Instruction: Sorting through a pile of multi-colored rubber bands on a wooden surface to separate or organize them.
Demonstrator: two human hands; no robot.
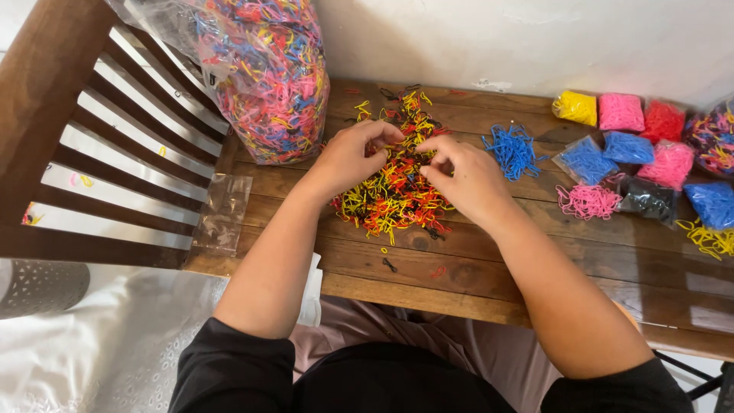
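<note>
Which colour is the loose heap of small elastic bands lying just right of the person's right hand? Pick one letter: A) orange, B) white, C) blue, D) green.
C: the loose heap beside the right hand is blue, lying on the wooden table apart from the red, yellow and black pile that both hands, the left hand too, are working in.

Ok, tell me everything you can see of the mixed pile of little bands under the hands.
The pile is a loose heap of tiny thin loops, apparently elastic, in yellow, red and black, tangled together. It lies on the wooden table near its middle, spreading toward the wall, with a few stray loops on the near side. The left hand and right hand both rest on its top, fingertips meeting and pinching among the bands. A small blue heap lies apart to its right.
</note>
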